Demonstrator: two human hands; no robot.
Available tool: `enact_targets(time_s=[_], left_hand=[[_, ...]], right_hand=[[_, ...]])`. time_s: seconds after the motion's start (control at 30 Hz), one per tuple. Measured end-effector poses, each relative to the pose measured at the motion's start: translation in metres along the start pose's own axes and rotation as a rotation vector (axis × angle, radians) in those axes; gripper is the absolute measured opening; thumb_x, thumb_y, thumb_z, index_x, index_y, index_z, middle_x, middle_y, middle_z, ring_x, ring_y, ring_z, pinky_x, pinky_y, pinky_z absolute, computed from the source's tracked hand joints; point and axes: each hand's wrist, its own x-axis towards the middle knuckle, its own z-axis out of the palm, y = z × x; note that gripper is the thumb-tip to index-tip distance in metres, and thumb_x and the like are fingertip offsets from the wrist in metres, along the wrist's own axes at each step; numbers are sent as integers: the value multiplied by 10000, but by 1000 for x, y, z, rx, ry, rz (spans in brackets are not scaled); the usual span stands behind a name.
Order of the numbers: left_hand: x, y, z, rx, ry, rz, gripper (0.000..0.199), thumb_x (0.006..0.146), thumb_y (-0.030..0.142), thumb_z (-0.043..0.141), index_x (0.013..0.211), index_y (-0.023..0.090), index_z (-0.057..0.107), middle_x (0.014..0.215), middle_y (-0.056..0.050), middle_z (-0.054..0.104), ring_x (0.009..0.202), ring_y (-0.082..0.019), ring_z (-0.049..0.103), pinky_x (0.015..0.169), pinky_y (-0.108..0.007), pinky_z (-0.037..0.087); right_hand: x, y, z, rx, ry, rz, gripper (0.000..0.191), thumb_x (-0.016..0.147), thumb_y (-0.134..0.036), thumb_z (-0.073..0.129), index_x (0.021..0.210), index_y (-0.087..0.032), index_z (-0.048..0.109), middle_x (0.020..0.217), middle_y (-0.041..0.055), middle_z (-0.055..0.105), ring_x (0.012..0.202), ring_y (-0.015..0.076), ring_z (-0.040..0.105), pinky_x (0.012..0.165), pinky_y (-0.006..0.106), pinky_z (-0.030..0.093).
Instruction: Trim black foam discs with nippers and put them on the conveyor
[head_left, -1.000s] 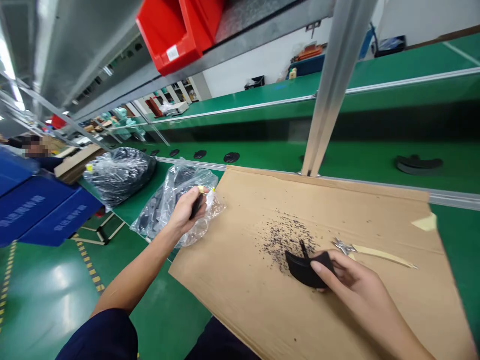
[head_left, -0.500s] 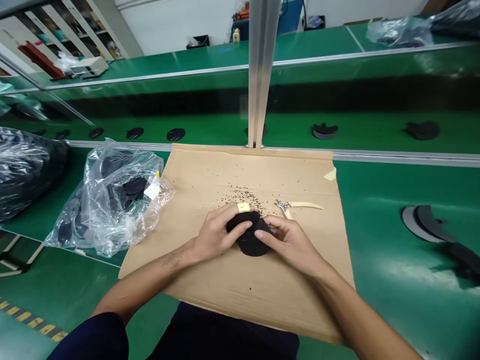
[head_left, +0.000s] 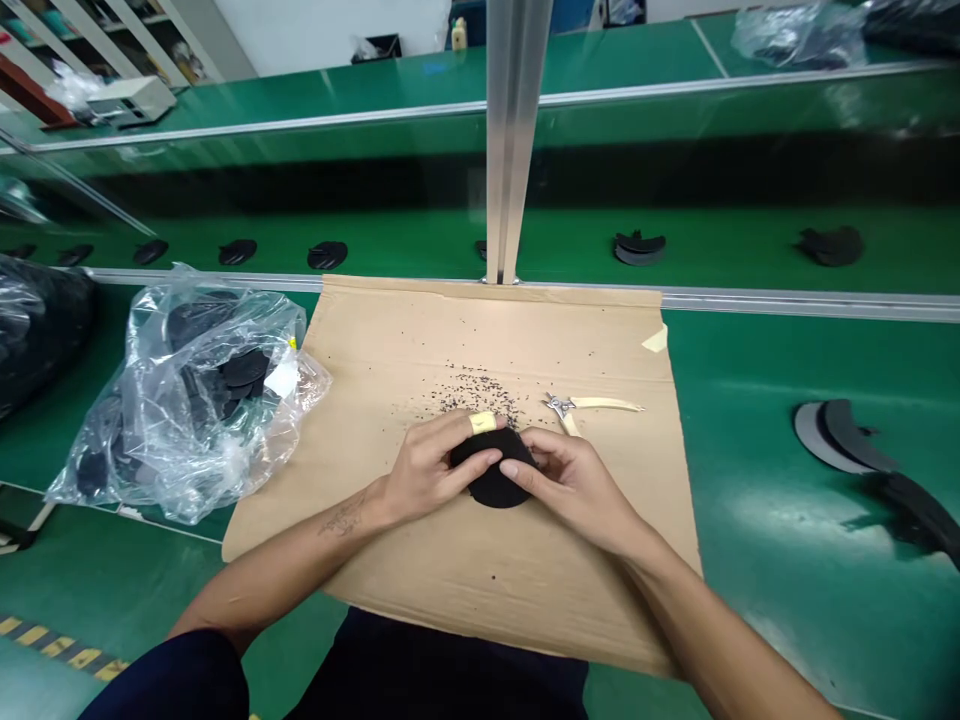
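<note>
A rounded black piece (head_left: 498,484) is held between my two hands over a brown cardboard sheet (head_left: 420,580). My left hand (head_left: 439,462) grips its left side, thumb on top, with yellow tape round one finger. My right hand (head_left: 566,475) pinches its right side, thumb on top and the other fingers partly hidden behind it. Cutters with cream handles (head_left: 606,403) lie on the cardboard just beyond my right hand. Small black bits (head_left: 480,385) are scattered on the sheet beyond the piece.
At the left, a clear plastic bag (head_left: 202,400) holds black pieces, beside a dark wrapped bundle (head_left: 41,330). A metal post (head_left: 514,150) rises behind the cardboard. Several black parts lie along the green strip behind; curved parts (head_left: 844,437) rest at the right.
The view has shifted slightly, so the bench items appear further left and a little higher. The black piece now looks like a single rounded shape, its layers less spread. Both hands keep their hold.
</note>
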Motion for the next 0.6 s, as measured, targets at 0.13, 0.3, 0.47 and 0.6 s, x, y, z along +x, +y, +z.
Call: enact_targets(time_s=[0.13,0.3,0.47,0.6], left_hand=[[-2,-2,1,-21,9,0,295,961,227,653,1249,165,661,991,-80,752,876,-154,712,739,-269,605],[-3,0,1,-43,6,-7,303,965,210,645,1265,163,657,1012,-85,734,905,-150,705,770,-268,611],[-5,1,1,-16,29,-5,298,954,200,659,1245,141,666,961,-80,718,847,-139,691,720,-241,593],[-4,2,2,-5,42,10,303,955,204,657,1254,155,658,956,-73,718,849,-141,694,726,-248,602]], right_hand=[[0,1,0,-8,-8,-6,387,889,-546,678,779,-188,581,695,-32,494,653,119,450,583,255,368],[1,1,0,-62,-2,-39,364,928,-492,638,749,-190,545,672,-42,440,629,110,403,561,255,319],[-1,1,2,-105,3,-48,371,945,-496,608,744,-192,537,662,-44,422,621,110,392,554,258,307],[-3,0,4,-115,28,-74,388,938,-513,621,730,-198,532,649,-49,389,606,109,358,540,254,293]])
